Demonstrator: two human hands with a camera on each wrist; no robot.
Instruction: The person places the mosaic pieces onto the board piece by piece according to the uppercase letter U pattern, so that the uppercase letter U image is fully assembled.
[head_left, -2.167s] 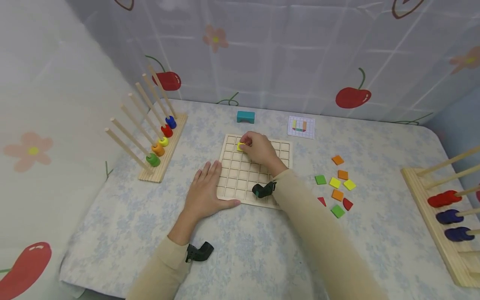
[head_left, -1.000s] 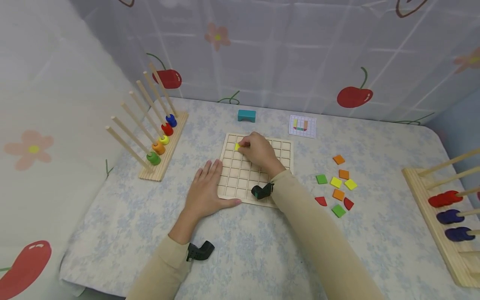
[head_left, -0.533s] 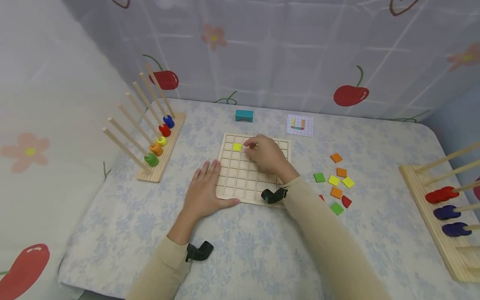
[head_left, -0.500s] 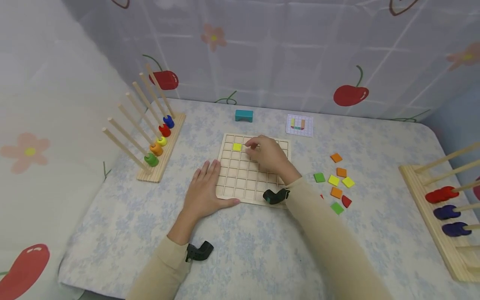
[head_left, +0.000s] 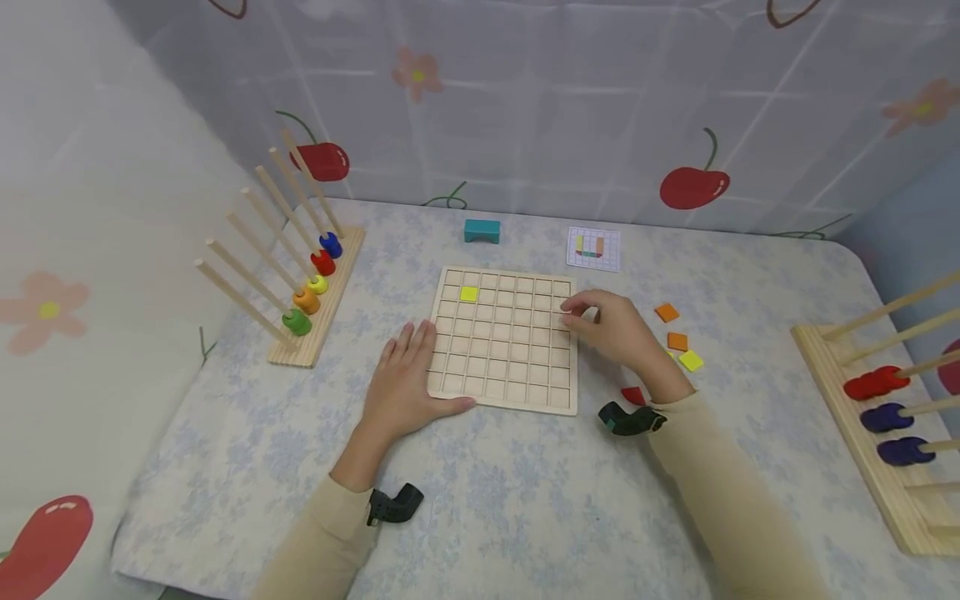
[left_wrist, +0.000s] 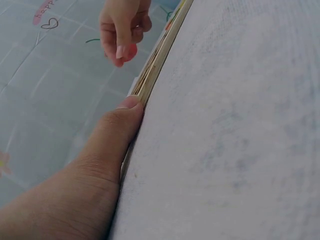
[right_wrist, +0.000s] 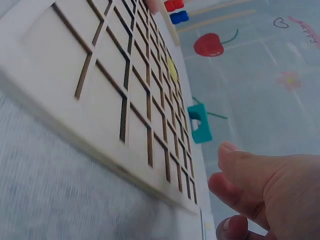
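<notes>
A wooden grid board (head_left: 510, 342) lies on the table, with one yellow square tile (head_left: 468, 293) in a cell near its far left corner. My left hand (head_left: 401, 383) rests at the board's near left corner, fingers straight along the left side and thumb against the near edge. My right hand (head_left: 615, 329) is above the board's right edge, fingers loosely bent and nothing between them. Beyond it lie orange tiles (head_left: 677, 342), a yellow tile (head_left: 691, 361) and a red rounded tile (head_left: 633, 395). The right hand and forearm cover other tiles of this group.
A gridded card (head_left: 611, 258) with a coloured U-shaped figure and a teal arch block (head_left: 482, 231) sit behind the board. To the left stands a peg rack (head_left: 303, 354) with coloured beads. Another wooden rack (head_left: 832, 400) with red and blue beads stands at the right.
My right hand has let go of the yellow tile, leaving it in its cell, and has moved right to the board's right side. The left hand has stayed at the corner.
</notes>
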